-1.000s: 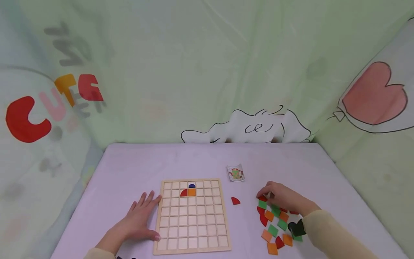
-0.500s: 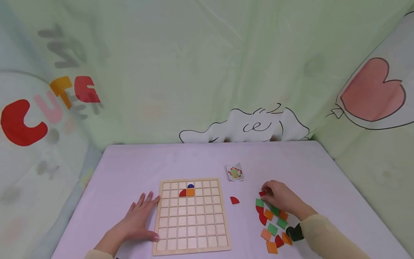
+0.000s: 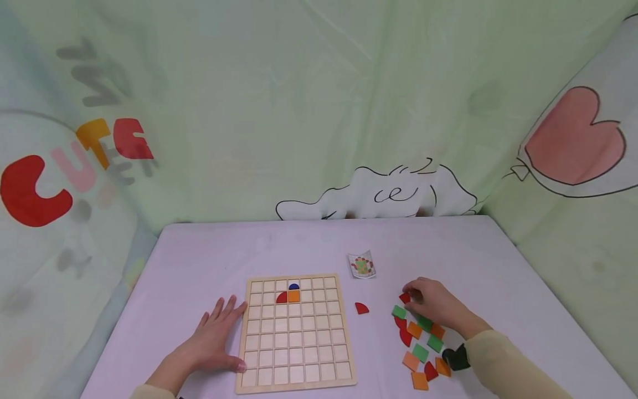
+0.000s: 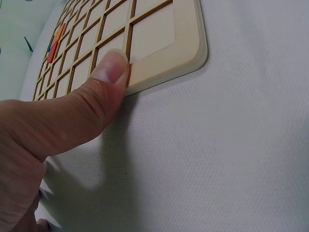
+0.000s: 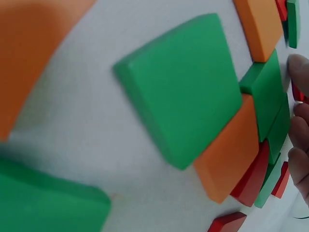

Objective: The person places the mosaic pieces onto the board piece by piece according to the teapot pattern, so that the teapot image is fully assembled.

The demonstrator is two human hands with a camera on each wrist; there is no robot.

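My left hand (image 3: 216,339) lies with its fingers spread along the left edge of a wooden grid board (image 3: 352,354). Its thumb (image 4: 99,99) rests on the rim in the left wrist view. A red quarter-circle (image 3: 282,297), an orange square (image 3: 294,296) and a blue half-circle (image 3: 294,286) sit in the board's upper cells. To the right, my right hand (image 3: 435,302) pinches a red piece (image 3: 404,298), partly hidden by the fingers, at the back of a loose pile. A green square tile (image 3: 399,312) lies just in front of it.
Several green, orange and red tiles are scattered below the right hand, including an orange square (image 3: 420,380) and a green square (image 5: 183,92). A lone red quarter-circle (image 3: 361,308) lies between board and pile. Behind it is a small pattern card (image 3: 361,265).
My right hand has drawn the red piece slightly back from the pile, apart from the green square, which has turned a little. My left hand stays at the board.
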